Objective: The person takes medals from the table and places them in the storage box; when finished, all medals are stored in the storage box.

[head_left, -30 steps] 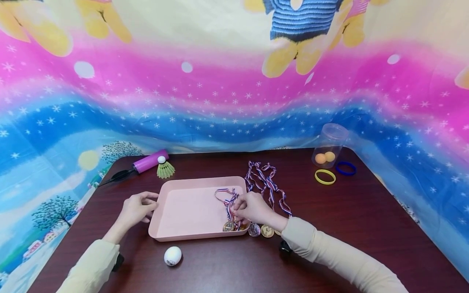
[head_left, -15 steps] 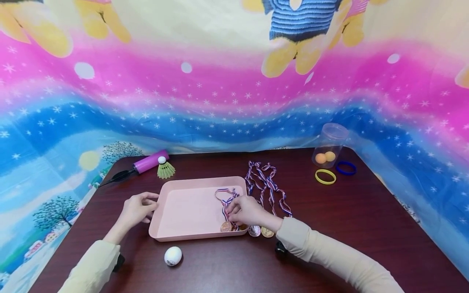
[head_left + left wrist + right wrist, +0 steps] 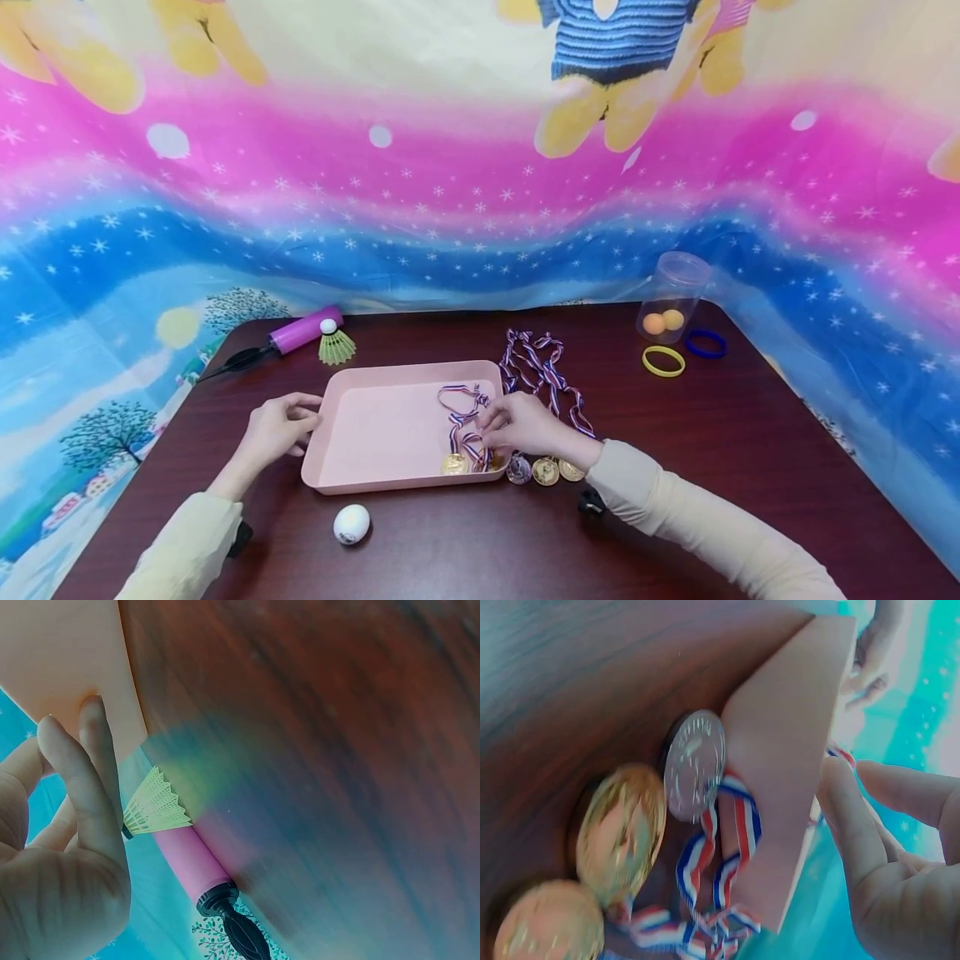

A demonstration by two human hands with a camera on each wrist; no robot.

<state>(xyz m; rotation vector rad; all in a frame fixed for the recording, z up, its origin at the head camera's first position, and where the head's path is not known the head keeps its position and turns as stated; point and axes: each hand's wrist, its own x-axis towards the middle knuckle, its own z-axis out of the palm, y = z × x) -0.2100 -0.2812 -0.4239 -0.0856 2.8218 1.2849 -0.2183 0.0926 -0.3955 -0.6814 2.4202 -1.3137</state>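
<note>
My left hand (image 3: 276, 429) is at the left side of the pink tray (image 3: 375, 423), its extended fingertips touching the wall in the left wrist view. Over the tray's right end is my right hand (image 3: 521, 423), thumb and fingertips close together with a small gap between them. A striped ribbon (image 3: 842, 755) shows just beyond those fingertips. Inside the tray, a gold medal (image 3: 454, 464) lies near the front wall, its red, white and blue ribbon looped behind it. Outside the right wall lie a silver medal (image 3: 695, 766) and two gold ones, with ribbons stretching back.
A white ball (image 3: 352, 524) sits in front of the tray. Behind it at left are a purple hand pump (image 3: 306, 330) and a yellow shuttlecock (image 3: 337, 344). At back right stand a clear jar (image 3: 677, 292) with two orange balls, a yellow wristband (image 3: 663, 362) and a blue wristband (image 3: 706, 343).
The gold medal in the tray has shifted slightly left and now lies with its ribbon spread. My right hand moved left, then back right. My left hand has stayed at the tray.
</note>
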